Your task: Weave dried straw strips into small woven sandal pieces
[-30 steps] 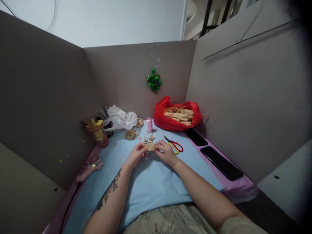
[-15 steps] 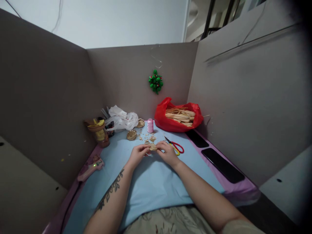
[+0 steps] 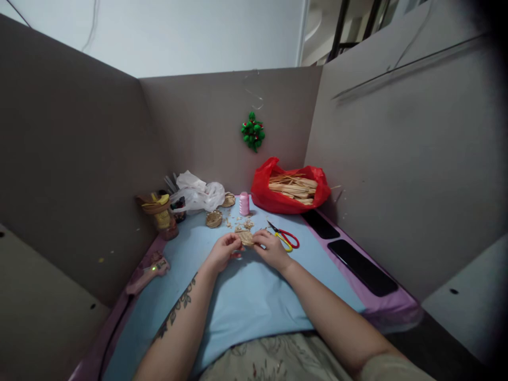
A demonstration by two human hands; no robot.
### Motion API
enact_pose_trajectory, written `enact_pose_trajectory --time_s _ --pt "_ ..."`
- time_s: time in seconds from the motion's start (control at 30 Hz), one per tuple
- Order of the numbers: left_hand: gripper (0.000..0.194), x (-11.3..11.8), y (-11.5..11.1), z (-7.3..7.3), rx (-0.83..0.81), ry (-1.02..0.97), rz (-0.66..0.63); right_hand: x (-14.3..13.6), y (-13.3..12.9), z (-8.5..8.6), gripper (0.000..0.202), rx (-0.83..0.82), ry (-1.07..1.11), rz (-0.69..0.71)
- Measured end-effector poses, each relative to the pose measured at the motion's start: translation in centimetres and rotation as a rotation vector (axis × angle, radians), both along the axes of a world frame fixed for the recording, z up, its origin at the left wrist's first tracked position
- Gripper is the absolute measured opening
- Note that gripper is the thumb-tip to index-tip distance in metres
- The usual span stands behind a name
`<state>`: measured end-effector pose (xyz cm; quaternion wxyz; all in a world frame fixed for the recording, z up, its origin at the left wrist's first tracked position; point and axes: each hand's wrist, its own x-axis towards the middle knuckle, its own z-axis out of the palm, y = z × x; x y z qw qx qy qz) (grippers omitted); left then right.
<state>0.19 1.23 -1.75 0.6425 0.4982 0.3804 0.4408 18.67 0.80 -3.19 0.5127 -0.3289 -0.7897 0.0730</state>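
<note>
A small tan woven piece [image 3: 245, 237] is held above the blue cloth, between my two hands. My left hand [image 3: 226, 251] pinches its left edge with thumb and forefinger, the lower fingers curled. On its right edge my right hand [image 3: 272, 247] has its fingers closed. Tan scraps [image 3: 246, 224] lie just beyond it. Scissors [image 3: 286, 238] with red and yellow handles rest beside my right hand. Farther back stand a pink thread spool [image 3: 244, 203] and a small round woven basket [image 3: 214, 218], with another woven piece [image 3: 229, 199] behind.
A red bag [image 3: 278, 200] of dry tan strips sits at the back right, near two black phones [image 3: 362, 268]. At left are a pink glue gun [image 3: 147, 275], a yellow container [image 3: 162, 217] and a white plastic bag [image 3: 200, 196]. Grey panels [image 3: 222, 127] surround the table.
The woven piece has been tilted so that more of its flat face shows. My left hand has shifted slightly, its lower fingers now showing more; my right hand keeps its grip.
</note>
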Motion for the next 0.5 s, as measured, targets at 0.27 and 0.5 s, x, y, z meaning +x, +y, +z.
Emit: enact_pose_trajectory --time_s 0.27,0.5 --pt "0.036 0.03 0.2 -0.17 0.001 0.01 -0.036 0.03 0.1 -0.32 0.012 -0.005 -0.042 0.002" --pt "0.036 0.27 0.37 -0.69 0.042 0.11 0.019 0.02 0.18 -0.51 0.014 -0.002 -0.062 0.012"
